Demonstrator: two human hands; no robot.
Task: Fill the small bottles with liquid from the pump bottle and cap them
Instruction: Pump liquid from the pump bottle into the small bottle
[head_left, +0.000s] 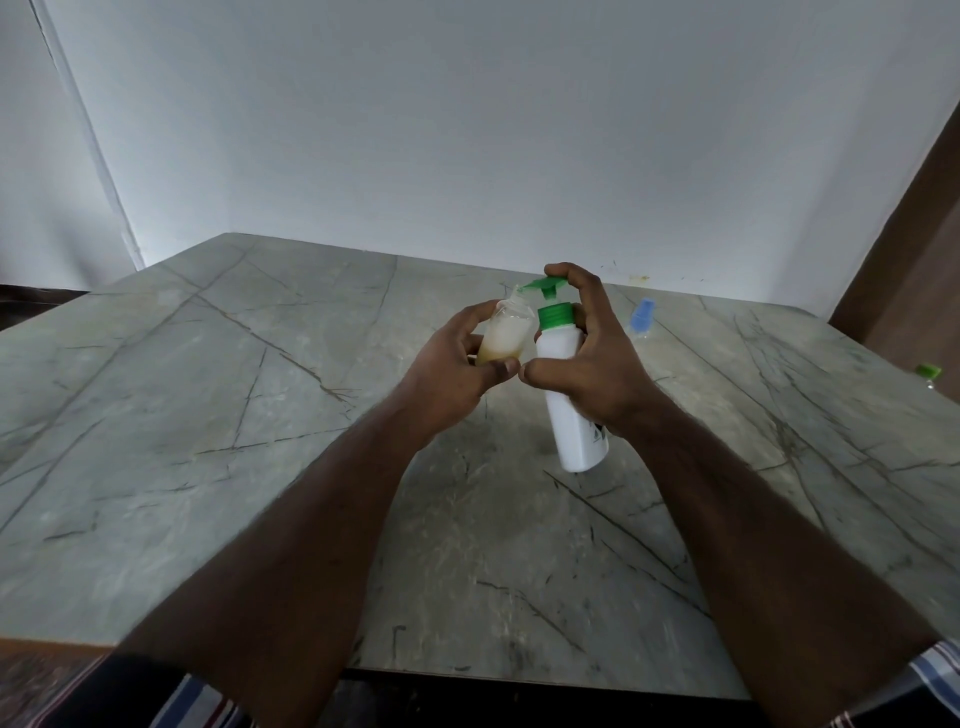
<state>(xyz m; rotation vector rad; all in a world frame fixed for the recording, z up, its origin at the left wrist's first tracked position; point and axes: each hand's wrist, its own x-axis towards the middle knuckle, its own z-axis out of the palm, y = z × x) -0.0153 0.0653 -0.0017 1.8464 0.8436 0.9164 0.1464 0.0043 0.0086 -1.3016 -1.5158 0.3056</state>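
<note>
My right hand (597, 364) grips a white pump bottle (574, 415) with a green collar and green pump head (545, 285), held tilted above the table; a finger rests on top of the pump head. My left hand (452, 374) holds a small clear bottle (506, 332), partly filled with pale yellowish liquid. Its open neck sits right at the pump's nozzle tip. The small bottle has no cap on it.
The grey marble-patterned table (260, 415) stretches under both arms. A small bottle with a blue cap (643, 314) lies at the back right. At the far right edge sits a green-capped item (928, 373). A white wall stands behind the table.
</note>
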